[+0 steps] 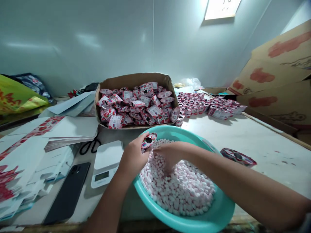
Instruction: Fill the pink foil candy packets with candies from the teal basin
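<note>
1. Left hand (pixel 132 157): fingers pinch printed box (pixel 149 140) at rim of basin (pixel 224 205), near desk's (pixel 267 139) front edge.
2. Right hand (pixel 171 154): in pellets (pixel 189 191) — finger closure indeterminable.
3. Caution: slack pinch could drop box.

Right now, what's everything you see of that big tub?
The tub is round, turquoise, smooth-rimmed and looks like plastic. It stands upright on the table, near the cardboard box, part full of little pink-and-white pieces. The right hand dips into them; the left hand holds a pack near the tub's edge.
</note>
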Available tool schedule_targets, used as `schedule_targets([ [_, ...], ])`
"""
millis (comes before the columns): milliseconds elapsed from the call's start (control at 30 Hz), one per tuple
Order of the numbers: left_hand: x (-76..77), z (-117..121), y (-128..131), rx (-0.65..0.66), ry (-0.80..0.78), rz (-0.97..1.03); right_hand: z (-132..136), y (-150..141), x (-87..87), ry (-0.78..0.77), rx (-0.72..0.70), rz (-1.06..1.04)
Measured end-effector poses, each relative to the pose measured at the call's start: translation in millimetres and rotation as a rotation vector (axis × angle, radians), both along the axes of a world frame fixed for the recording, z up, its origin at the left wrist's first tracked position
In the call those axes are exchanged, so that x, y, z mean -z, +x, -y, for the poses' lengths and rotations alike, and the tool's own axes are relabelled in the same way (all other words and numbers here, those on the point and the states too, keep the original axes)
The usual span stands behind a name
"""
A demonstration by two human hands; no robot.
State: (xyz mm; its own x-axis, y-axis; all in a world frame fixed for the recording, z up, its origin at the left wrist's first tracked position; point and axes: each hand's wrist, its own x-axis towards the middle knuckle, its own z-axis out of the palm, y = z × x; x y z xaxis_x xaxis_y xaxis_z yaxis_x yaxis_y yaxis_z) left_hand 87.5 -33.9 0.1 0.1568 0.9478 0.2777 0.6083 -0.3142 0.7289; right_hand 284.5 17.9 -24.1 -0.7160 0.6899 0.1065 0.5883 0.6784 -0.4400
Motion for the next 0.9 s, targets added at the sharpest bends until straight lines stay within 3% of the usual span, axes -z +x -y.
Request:
schedule_targets([
  [67,-0.4,0,-1,0.025,-0.006,0.01,-1,-3,-6.4,-0.12,-0.134,0.122],
  [133,-0.6,0,-1,0.053,-0.01,0.028,-3,-5,-15.0,-0.135,-0.151,0.157],
  [367,5.9,-3,0,0.025,-0.022,-0.129,-4,10,-59.7,-0.011,0.266,0.228],
  [467,5.7,-3,-1,0.077,0.0,-0.165,-2,12,-74.3,0.07,0.346,0.15],
  [633,-0.8,1,-3,0.327,0.019,-0.192,6,1,-75.0,0.03,0.214,-0.078],
  [900,1.6,0,-3,0.287,0.048,-0.298,4,3,-69.2,-0.082,0.145,-0.205],
])
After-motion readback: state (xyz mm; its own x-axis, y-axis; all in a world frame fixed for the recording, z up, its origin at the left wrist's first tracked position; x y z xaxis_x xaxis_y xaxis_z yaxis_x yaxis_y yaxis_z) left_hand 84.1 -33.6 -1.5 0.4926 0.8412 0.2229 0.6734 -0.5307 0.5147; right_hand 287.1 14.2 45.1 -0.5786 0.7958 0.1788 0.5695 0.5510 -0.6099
